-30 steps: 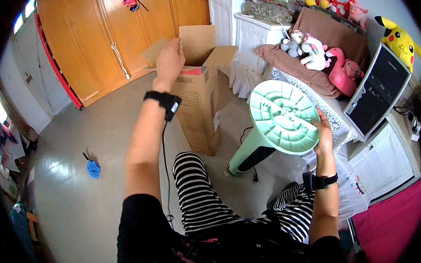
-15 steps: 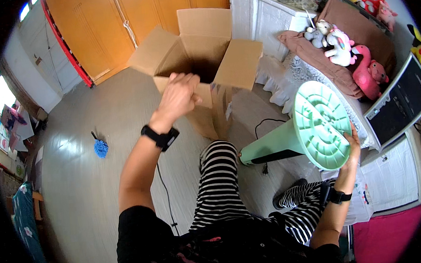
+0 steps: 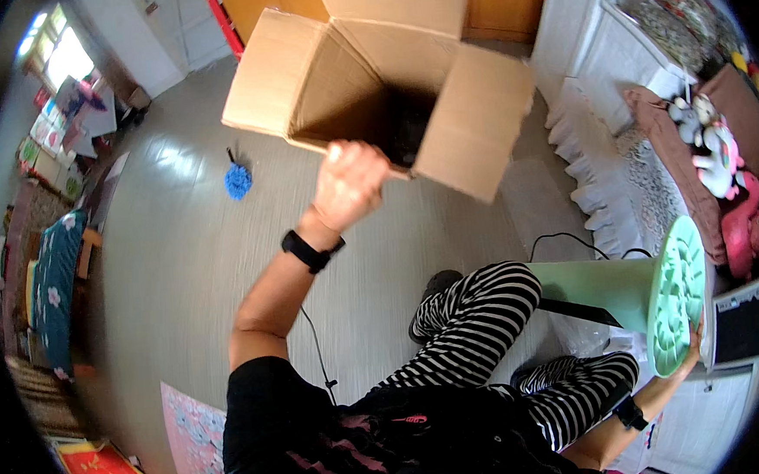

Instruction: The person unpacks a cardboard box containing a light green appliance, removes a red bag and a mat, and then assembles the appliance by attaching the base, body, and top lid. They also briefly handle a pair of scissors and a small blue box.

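My left hand (image 3: 352, 185) is closed on the near top edge of an open cardboard box (image 3: 361, 73). The box's flaps are spread outward, and its dark inside is too dim to make out fully. At the lower right my right hand (image 3: 696, 350) holds the rim of a round ribbed base, partly hidden behind it. That base belongs to a light green tower fan (image 3: 604, 284), which lies slanted beside my striped trouser leg, with a dark strip along its body.
A blue duster (image 3: 237, 181) lies on the grey floor at left. Black cables (image 3: 315, 345) run across the floor. On the right are a white frilled cover (image 3: 584, 151), plush toys (image 3: 721, 160) and a dark panel (image 3: 752, 323). Orange doors (image 3: 504, 3) stand behind the box.
My left hand has raised and tilted the box, which now looks closer. The fan's base has turned more edge-on, still in my right hand. My leg has shifted and the view has turned.
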Tool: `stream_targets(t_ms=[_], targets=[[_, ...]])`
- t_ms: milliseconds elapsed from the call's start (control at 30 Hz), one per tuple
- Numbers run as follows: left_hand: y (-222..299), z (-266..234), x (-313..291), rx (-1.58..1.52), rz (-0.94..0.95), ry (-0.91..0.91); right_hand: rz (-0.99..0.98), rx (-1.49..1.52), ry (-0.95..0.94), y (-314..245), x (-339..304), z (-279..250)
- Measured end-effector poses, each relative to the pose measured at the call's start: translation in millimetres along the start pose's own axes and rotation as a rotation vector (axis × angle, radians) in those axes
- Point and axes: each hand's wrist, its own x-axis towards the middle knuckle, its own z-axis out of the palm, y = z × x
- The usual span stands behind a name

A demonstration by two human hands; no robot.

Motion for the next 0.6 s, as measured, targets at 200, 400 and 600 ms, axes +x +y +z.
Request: stream_targets(t_ms=[200,400,600], targets=[[52.2,34.5,-99.9,0.008,-0.186,-0.084,-0.016,-0.100,0.087,-2.1,-22.3,-13.6],[70.4,38.1,-112.7,0.096,-0.399,-0.052,-0.040,-0.185,0.119,-13.4,-27.9,-18.4],[82.5,37.2,-120.2,0.090,-0.406,-0.030,-0.045,-0.193,0.106,-13.4,-30.6,-10.2]])
